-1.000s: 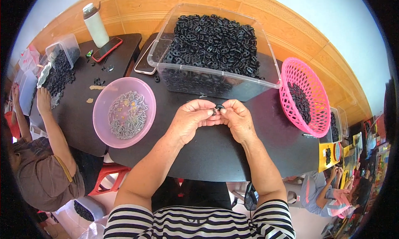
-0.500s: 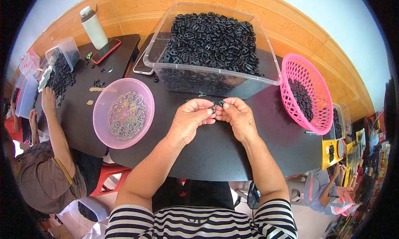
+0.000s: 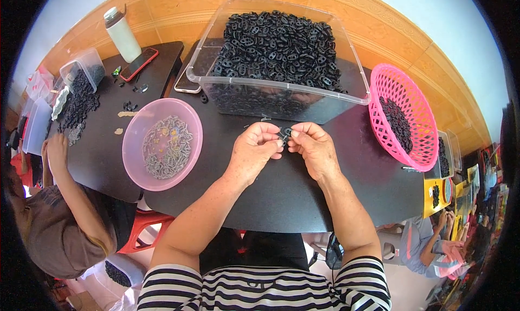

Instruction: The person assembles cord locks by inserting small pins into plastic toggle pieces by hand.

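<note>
My left hand (image 3: 253, 153) and my right hand (image 3: 316, 151) meet over the dark table (image 3: 271, 203), fingertips almost touching. In the fingers of my right hand is a small black oval piece with two holes (image 3: 286, 132), which looks like part of a cord lock. My left thumb and forefinger are pinched at its near side on something tiny, mostly hidden by the fingertips. Just beyond the hands stands a clear plastic bin (image 3: 281, 82), heaped with the same black pieces (image 3: 279, 46).
At left sits a pink bowl (image 3: 132, 154) of small grey spring-like parts (image 3: 168, 154). A bright pink basket (image 3: 428, 127) at right holds black pieces. A phone (image 3: 139, 64) and a white bottle (image 3: 123, 38) lie beyond the bowl. At far left a co-worker's hand (image 3: 56, 148) nears a black pile (image 3: 80, 105).
Both my hands stay together in nearly the same place, while the black piece has turned slightly between the fingertips. The co-worker's hand at left has drawn back from the black pile.
</note>
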Demonstrator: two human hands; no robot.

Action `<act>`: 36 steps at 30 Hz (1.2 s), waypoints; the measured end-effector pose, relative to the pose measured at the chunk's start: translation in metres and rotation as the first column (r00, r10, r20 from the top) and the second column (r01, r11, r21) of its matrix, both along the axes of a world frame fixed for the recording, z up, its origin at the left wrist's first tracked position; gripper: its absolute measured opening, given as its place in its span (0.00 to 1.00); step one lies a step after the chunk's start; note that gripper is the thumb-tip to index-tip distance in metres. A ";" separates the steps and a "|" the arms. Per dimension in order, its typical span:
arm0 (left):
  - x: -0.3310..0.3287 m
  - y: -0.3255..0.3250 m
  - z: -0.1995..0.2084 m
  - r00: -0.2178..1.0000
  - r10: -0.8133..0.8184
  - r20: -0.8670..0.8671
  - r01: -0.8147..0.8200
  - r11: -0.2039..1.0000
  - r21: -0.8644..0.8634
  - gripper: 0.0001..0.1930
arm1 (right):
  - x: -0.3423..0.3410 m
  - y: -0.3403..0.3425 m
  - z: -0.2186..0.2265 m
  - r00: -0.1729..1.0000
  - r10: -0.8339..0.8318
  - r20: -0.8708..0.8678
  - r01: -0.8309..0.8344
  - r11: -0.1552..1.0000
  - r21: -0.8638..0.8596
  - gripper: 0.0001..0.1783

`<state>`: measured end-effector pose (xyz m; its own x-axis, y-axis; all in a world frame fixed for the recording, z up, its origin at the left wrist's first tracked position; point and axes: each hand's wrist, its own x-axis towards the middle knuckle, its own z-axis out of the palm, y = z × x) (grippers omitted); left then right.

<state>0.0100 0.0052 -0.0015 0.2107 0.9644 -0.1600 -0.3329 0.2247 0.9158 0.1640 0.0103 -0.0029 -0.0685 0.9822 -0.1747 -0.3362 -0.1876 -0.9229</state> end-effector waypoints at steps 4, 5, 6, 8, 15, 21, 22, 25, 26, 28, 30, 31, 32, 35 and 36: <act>0.000 0.000 0.001 1.000 0.003 -0.025 -0.002 1.000 0.006 0.10 | -0.001 -0.001 0.002 1.000 -0.009 0.020 0.009 1.000 0.006 0.05; 0.001 -0.001 0.002 0.998 0.003 -0.055 -0.003 1.000 0.002 0.10 | -0.001 -0.001 0.003 1.000 -0.016 0.025 0.015 1.000 0.006 0.05; 0.001 -0.001 0.002 0.998 0.004 -0.055 -0.004 1.000 0.002 0.10 | -0.002 -0.002 0.003 1.000 -0.015 0.025 0.015 1.000 0.006 0.05; 0.001 -0.001 0.002 0.999 -0.001 -0.053 0.001 1.000 0.008 0.10 | -0.002 -0.002 0.003 0.999 -0.012 0.040 0.012 1.000 0.004 0.05; 0.001 -0.002 0.003 0.999 0.003 -0.049 -0.001 1.000 0.027 0.10 | -0.003 -0.003 0.006 0.996 -0.022 0.085 0.020 1.000 0.019 0.05; 0.001 -0.001 0.002 0.998 -0.013 -0.054 0.015 0.999 0.032 0.11 | -0.002 -0.003 0.005 0.990 -0.011 0.139 0.007 0.999 0.032 0.04; 0.001 -0.001 0.002 0.999 -0.015 -0.041 0.016 0.999 0.028 0.12 | -0.002 -0.003 0.006 0.989 -0.013 0.146 0.008 0.999 0.036 0.04; 0.001 -0.001 0.003 0.999 -0.022 -0.025 0.023 1.000 0.020 0.12 | -0.003 -0.003 0.005 0.989 -0.019 0.148 0.014 0.999 0.038 0.05; 0.001 -0.001 0.003 0.999 -0.028 -0.022 0.029 0.999 0.015 0.13 | -0.003 -0.003 0.005 0.989 -0.024 0.144 0.019 0.999 0.035 0.06; 0.001 -0.001 0.002 1.000 -0.024 -0.015 0.024 1.000 0.003 0.13 | -0.003 -0.003 0.006 0.989 -0.022 0.147 0.016 0.999 0.039 0.06; 0.001 -0.001 0.002 1.000 -0.020 -0.008 0.020 1.000 -0.008 0.13 | -0.003 -0.003 0.005 0.989 -0.020 0.149 0.014 0.999 0.043 0.06; 0.001 -0.001 0.002 1.000 -0.021 -0.013 0.021 1.000 -0.001 0.13 | -0.003 -0.003 0.005 0.990 -0.015 0.138 0.010 0.999 0.035 0.06; 0.001 -0.001 0.002 1.000 -0.022 -0.018 0.022 1.000 0.006 0.13 | -0.002 -0.003 0.005 0.992 -0.009 0.126 0.006 1.000 0.027 0.06; 0.001 0.000 0.003 1.000 -0.008 -0.014 0.008 1.000 0.005 0.13 | -0.003 -0.003 0.006 0.990 -0.003 0.141 0.000 1.000 0.022 0.06; 0.001 0.000 0.003 1.000 -0.008 -0.014 0.008 1.000 0.005 0.13 | -0.004 -0.003 0.007 0.990 -0.003 0.141 0.000 1.000 0.022 0.06</act>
